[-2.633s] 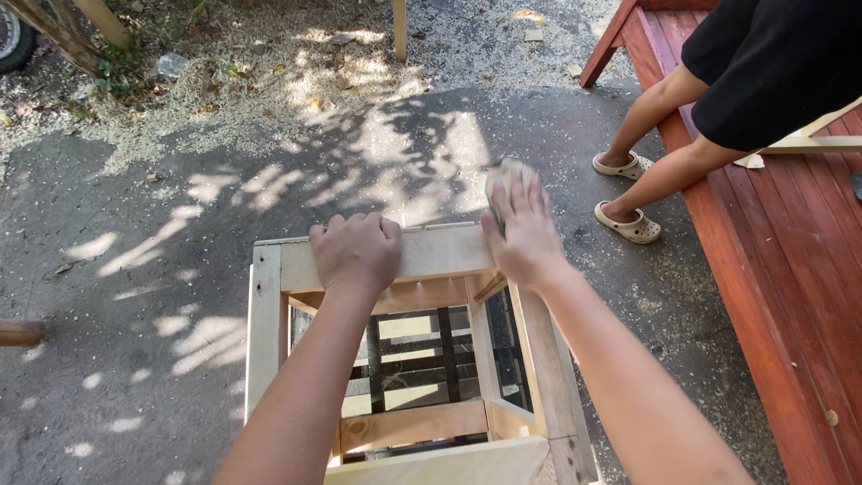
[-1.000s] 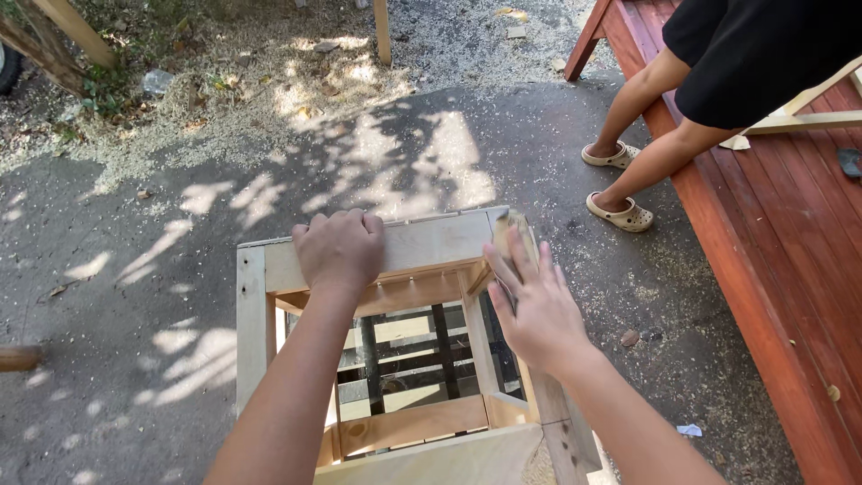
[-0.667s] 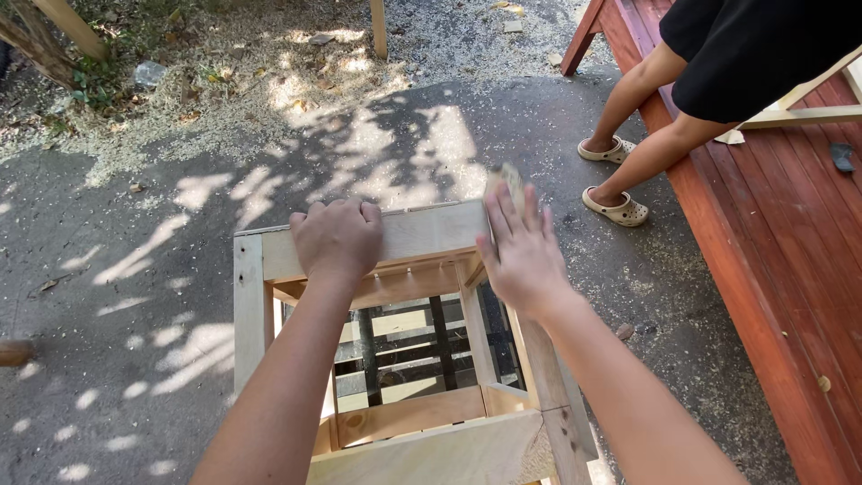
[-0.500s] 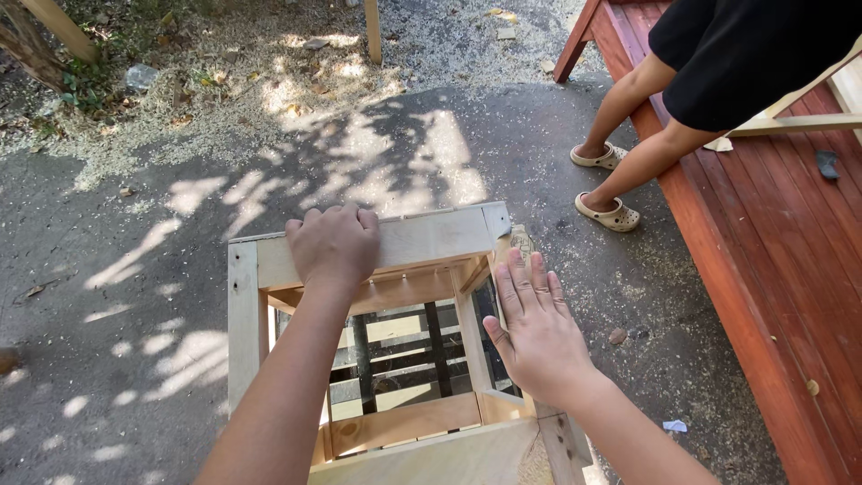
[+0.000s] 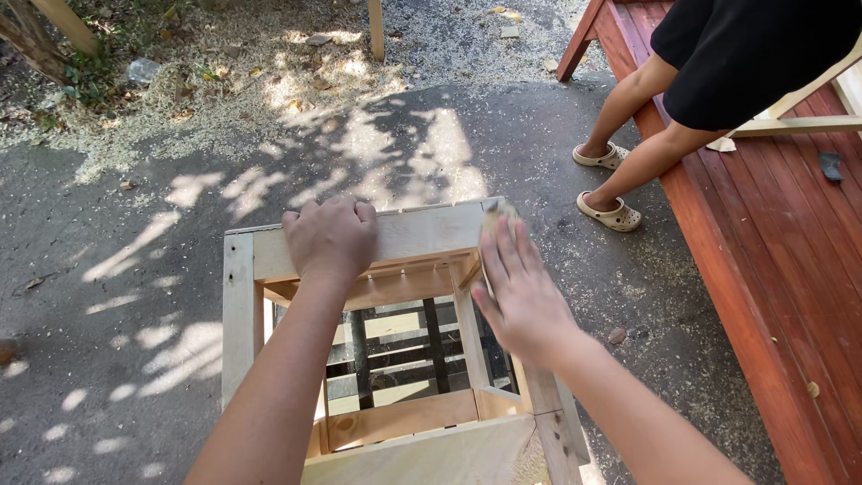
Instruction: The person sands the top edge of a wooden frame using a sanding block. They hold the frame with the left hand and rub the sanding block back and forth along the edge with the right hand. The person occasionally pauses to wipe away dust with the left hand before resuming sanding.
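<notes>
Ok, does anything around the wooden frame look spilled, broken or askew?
Only sawdust: it litters the ground beyond the wooden frame. The frame looks square and whole, with the left hand and right hand flat on its rails.

Right hand [image 5: 525,292] slid forward along frame rail [image 5: 503,296].

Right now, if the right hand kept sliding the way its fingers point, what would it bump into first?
Probably nothing soon: the right hand points along the wooden frame toward its far corner, with only pavement beyond.
</notes>
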